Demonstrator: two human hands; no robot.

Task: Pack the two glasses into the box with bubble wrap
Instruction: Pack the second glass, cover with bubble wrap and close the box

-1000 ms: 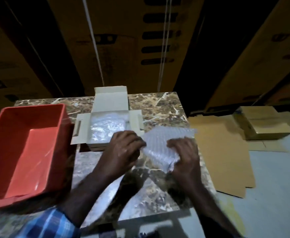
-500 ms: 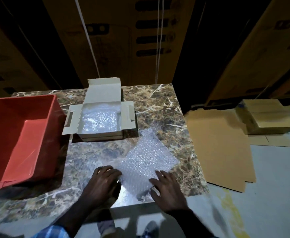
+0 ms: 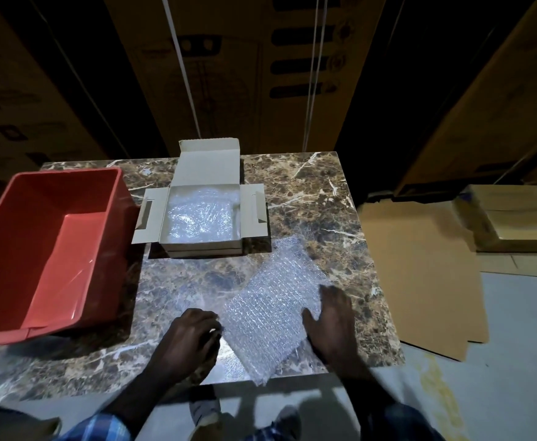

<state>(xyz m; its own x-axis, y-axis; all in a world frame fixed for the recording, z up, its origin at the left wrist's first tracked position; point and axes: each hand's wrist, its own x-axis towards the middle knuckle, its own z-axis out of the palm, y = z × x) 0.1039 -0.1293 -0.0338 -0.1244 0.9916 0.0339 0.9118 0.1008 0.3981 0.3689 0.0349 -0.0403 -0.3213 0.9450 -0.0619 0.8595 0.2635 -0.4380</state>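
Note:
A sheet of bubble wrap [image 3: 275, 300] lies spread flat and diagonal on the marble table [image 3: 308, 192], near its front edge. My left hand [image 3: 189, 340] rests at the sheet's left edge with its fingers curled at the edge. My right hand [image 3: 332, 319] presses flat on the sheet's right side. Behind them stands an open white cardboard box [image 3: 205, 173], its flaps spread, with a bubble-wrapped bundle [image 3: 200, 216] filling its inside. No bare glass is visible.
An orange plastic bin [image 3: 54, 243] sits on the table's left part, close to the box. Flattened brown cardboard [image 3: 420, 268] and a stack of folded cartons [image 3: 515, 218] lie on the floor to the right. Tall cartons stand behind the table.
A second ago both hands held the bubble wrap up near the box. It now lies spread flat on the table, and my right hand has slid out to its right side.

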